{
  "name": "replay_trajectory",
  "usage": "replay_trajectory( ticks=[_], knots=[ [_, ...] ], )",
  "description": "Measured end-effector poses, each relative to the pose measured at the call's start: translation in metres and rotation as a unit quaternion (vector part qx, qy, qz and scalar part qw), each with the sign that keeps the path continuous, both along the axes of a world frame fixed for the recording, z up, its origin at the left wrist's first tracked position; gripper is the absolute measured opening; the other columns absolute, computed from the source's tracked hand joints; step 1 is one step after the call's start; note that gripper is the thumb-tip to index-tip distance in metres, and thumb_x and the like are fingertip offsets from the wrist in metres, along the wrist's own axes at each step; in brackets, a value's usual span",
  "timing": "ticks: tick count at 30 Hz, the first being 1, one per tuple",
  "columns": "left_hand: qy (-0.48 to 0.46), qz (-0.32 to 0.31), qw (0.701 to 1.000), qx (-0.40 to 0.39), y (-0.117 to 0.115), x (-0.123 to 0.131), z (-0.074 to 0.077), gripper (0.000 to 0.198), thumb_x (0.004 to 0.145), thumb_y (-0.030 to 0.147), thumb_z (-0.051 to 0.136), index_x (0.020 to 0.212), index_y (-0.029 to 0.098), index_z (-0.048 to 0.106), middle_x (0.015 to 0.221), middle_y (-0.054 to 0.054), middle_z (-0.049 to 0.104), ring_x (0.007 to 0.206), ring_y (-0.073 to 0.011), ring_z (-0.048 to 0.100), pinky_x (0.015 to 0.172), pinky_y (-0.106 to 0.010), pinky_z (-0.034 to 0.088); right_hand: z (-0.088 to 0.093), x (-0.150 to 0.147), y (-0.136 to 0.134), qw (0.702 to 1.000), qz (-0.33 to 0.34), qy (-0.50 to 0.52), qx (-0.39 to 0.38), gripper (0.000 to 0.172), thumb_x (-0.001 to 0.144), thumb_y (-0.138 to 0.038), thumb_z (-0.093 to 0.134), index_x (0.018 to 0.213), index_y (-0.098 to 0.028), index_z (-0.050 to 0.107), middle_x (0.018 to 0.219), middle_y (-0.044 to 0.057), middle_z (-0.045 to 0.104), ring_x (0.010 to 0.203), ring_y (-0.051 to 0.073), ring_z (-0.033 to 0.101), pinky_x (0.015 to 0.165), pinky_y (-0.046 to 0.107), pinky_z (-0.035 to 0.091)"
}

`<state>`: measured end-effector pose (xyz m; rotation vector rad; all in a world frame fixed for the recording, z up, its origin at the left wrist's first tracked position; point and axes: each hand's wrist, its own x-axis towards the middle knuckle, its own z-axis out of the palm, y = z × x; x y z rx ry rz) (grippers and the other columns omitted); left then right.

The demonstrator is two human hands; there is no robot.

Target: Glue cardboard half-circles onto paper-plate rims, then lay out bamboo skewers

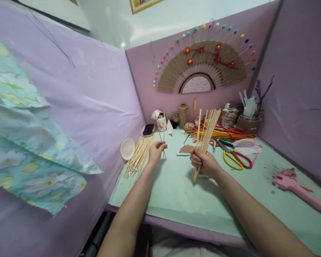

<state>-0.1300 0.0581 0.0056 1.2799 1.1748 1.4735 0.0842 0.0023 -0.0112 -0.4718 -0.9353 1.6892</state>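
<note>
Pinched between the fingers of my left hand (156, 153) are a couple of thin wooden sticks (164, 123), held roughly upright above the table. My right hand (205, 163) is wrapped round a bundle of similar wooden sticks (210, 125), which fans out a little at the top. To the left of my left hand lies a loose pile of wooden sticks (139, 155). Between my hands, a small brown cardboard piece with a white edge (186, 150) rests on the table, partly hidden by my right hand.
Scissors with red and yellow handles (234, 162) lie right of my right hand. A pink glue gun (296, 189) is farther right. Jars, twine and coloured strips (230, 133) line the back. A phone (148, 129) and white dish (127, 149) sit left. A decorated fan (171, 76) hangs behind.
</note>
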Motion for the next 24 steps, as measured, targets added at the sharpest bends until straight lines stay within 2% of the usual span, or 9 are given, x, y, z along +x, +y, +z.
replay_trajectory(
  ticks=[3,6,10,14,20,24],
  knots=[
    [-0.01,0.005,1.0,-0.027,-0.001,0.0,-0.017,0.028,0.059,0.031,0.077,0.078,0.014,0.065,0.069,-0.003,0.067,0.067,-0.0146,0.066,0.065,-0.026,0.049,-0.001,0.0,0.0,1.0,0.0,-0.005,-0.003,0.03,0.077,-0.044,0.073,0.076,-0.018,0.058,0.047,-0.01,0.028,0.042,0.004,0.016,0.039,0.017,0.013],
    [-0.036,-0.03,0.998,-0.04,-0.007,0.004,-0.011,0.032,0.058,0.034,0.079,0.079,0.015,0.064,0.071,-0.002,0.067,0.066,-0.0137,0.066,0.067,-0.027,0.051,-0.003,-0.001,0.0,1.0,-0.001,-0.006,-0.005,0.03,0.076,-0.044,0.073,0.076,-0.018,0.058,0.047,-0.01,0.027,0.041,0.004,0.016,0.038,0.017,0.013],
    [-0.047,-0.122,0.99,-0.059,-0.022,0.016,0.001,0.034,0.058,0.035,0.081,0.081,0.016,0.064,0.073,-0.001,0.066,0.067,-0.0136,0.066,0.07,-0.03,0.053,-0.004,-0.002,0.002,1.0,-0.007,-0.004,-0.007,0.03,0.075,-0.043,0.074,0.077,-0.018,0.058,0.047,-0.011,0.027,0.041,0.004,0.015,0.038,0.016,0.013],
    [-0.044,-0.177,0.98,-0.075,-0.037,0.027,0.0,0.034,0.059,0.035,0.081,0.082,0.016,0.064,0.07,0.0,0.066,0.066,-0.0128,0.065,0.069,-0.029,0.053,-0.004,-0.002,0.003,1.0,-0.007,-0.008,-0.001,0.032,0.075,-0.045,0.074,0.078,-0.018,0.056,0.046,-0.011,0.027,0.041,0.003,0.015,0.037,0.016,0.014],
    [-0.04,-0.202,0.974,-0.094,-0.043,0.032,-0.007,0.04,0.058,0.038,0.081,0.087,0.015,0.066,0.074,-0.002,0.067,0.065,-0.014,0.065,0.069,-0.031,0.053,-0.001,-0.002,0.001,1.0,-0.015,-0.013,0.007,0.031,0.078,-0.045,0.071,0.078,-0.018,0.056,0.046,-0.011,0.025,0.041,0.004,0.014,0.037,0.017,0.014],
    [-0.051,-0.207,0.974,-0.074,-0.045,0.031,-0.007,0.052,0.061,0.037,0.08,0.106,0.02,0.06,0.074,0.001,0.065,0.063,-0.0134,0.064,0.066,-0.03,0.052,-0.001,-0.002,0.001,1.0,-0.012,-0.012,0.014,0.031,0.078,-0.046,0.071,0.078,-0.019,0.056,0.047,-0.011,0.025,0.041,0.004,0.013,0.037,0.017,0.013]
  ],
)
